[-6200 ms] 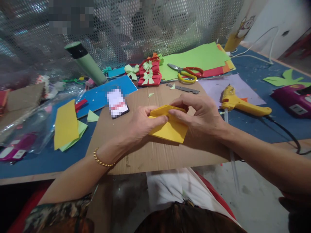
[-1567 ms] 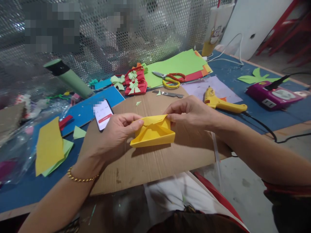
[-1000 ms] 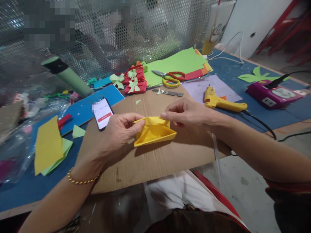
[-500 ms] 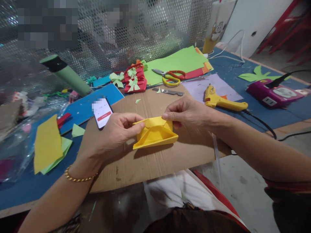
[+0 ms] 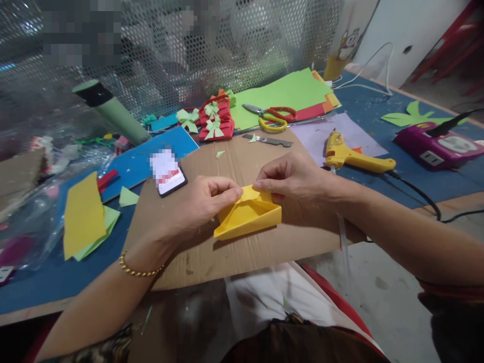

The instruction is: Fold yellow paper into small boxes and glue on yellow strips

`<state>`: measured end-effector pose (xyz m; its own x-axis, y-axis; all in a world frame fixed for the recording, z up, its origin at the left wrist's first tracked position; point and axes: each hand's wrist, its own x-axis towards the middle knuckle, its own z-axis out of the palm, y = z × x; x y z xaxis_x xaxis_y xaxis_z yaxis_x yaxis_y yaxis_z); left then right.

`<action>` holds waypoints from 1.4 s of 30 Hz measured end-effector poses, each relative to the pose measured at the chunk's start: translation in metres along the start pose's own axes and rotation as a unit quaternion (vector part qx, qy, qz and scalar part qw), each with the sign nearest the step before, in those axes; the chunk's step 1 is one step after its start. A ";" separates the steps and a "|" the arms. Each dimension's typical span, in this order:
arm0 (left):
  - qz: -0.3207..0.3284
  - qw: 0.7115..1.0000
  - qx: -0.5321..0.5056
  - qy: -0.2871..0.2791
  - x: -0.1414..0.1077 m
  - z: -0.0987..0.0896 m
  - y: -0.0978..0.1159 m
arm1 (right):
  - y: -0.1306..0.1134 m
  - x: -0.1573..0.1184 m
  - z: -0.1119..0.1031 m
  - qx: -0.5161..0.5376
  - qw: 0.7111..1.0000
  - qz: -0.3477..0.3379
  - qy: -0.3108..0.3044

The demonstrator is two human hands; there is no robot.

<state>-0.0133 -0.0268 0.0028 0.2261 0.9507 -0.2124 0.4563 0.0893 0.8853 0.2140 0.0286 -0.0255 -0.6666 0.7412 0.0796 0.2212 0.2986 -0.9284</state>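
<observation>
A folded yellow paper piece point(image 5: 249, 222), shaped like a small open pocket, is held between my hands above a brown cardboard sheet point(image 5: 204, 269). My left hand point(image 5: 214, 199) pinches its upper left edge, thumb on top. On the upper right edge my right hand point(image 5: 283, 176) grips with thumb and bent fingers; some fingertips are hidden behind the paper. The pocket's opening faces me, and its near wall stands up as a slanted strip.
Behind the hands lie scissors point(image 5: 278, 118), a grey blade point(image 5: 270, 140) and red folded pieces with green bows point(image 5: 217, 121). A yellow glue gun point(image 5: 351, 156) and purple power strip point(image 5: 434, 143) are on the right. A phone point(image 5: 168, 174), yellow paper point(image 5: 83, 217) and green bottle point(image 5: 113, 113) are left.
My left hand has slid right along the paper's upper edge, closer to my right hand. The pocket's near wall has opened out a little. The whole view has shifted slightly.
</observation>
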 end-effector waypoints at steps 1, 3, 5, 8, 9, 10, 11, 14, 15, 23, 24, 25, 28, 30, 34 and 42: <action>-0.005 1.000 -0.001 -0.003 0.000 0.000 0.001 | 0.000 0.000 0.000 -0.001 1.000 -0.002 0.000; -0.019 1.000 -0.021 -0.008 0.001 0.001 0.003 | 0.000 0.000 0.000 0.000 1.000 -0.005 -0.004; -0.030 0.999 -0.038 -0.009 0.001 0.000 0.003 | 0.000 0.000 -0.001 0.003 1.000 -0.007 -0.014; -0.031 0.999 -0.040 -0.016 0.001 -0.001 0.002 | 0.001 0.000 -0.003 0.004 1.000 -0.007 -0.029; -0.027 0.999 -0.041 -0.019 0.002 -0.001 0.002 | 0.001 0.000 -0.003 0.004 0.999 -0.005 -0.032; -0.023 0.999 -0.041 -0.020 0.002 -0.001 0.001 | 0.001 0.000 -0.003 0.004 0.999 -0.004 -0.032; -0.017 0.999 -0.041 -0.021 0.002 -0.002 0.001 | 0.001 -0.001 -0.003 0.006 1.000 -0.002 -0.029; 0.002 0.999 -0.042 -0.015 0.002 -0.003 0.000 | -0.001 -0.002 -0.004 0.014 1.000 0.003 0.006; 0.007 0.999 -0.039 -0.012 0.001 -0.003 0.000 | -0.003 -0.003 -0.005 0.017 0.999 0.005 0.027; 0.036 0.999 0.035 0.013 -0.002 -0.003 -0.001 | -0.001 -0.001 -0.008 -0.015 0.999 -0.014 0.026; 0.037 0.999 0.036 0.012 -0.002 -0.003 -0.001 | 0.000 0.000 -0.007 -0.016 1.000 -0.019 0.019; 0.036 0.999 0.036 0.010 -0.002 -0.003 -0.001 | 0.002 0.000 -0.006 -0.015 1.000 -0.023 0.015; 0.032 0.999 0.034 0.006 -0.002 -0.003 -0.001 | 0.003 0.001 -0.003 -0.012 1.000 -0.026 0.011; 0.032 0.999 0.034 0.003 -0.003 -0.002 -0.001 | 0.003 0.001 -0.002 -0.019 0.999 -0.026 0.010; 0.019 1.000 0.003 -0.010 -0.002 -0.001 -0.001 | 0.002 0.000 -0.005 -0.035 0.999 -0.024 -0.007; 0.051 0.994 0.095 -0.010 -0.006 0.002 0.006 | -0.010 -0.002 0.003 -0.062 0.997 -0.038 -0.036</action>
<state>-0.0100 -0.0325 0.0088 0.2948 0.9459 -0.1358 0.5844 -0.0660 0.8088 0.2107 0.0224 -0.0180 -0.7337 0.6693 0.1170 0.2512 0.4272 -0.8686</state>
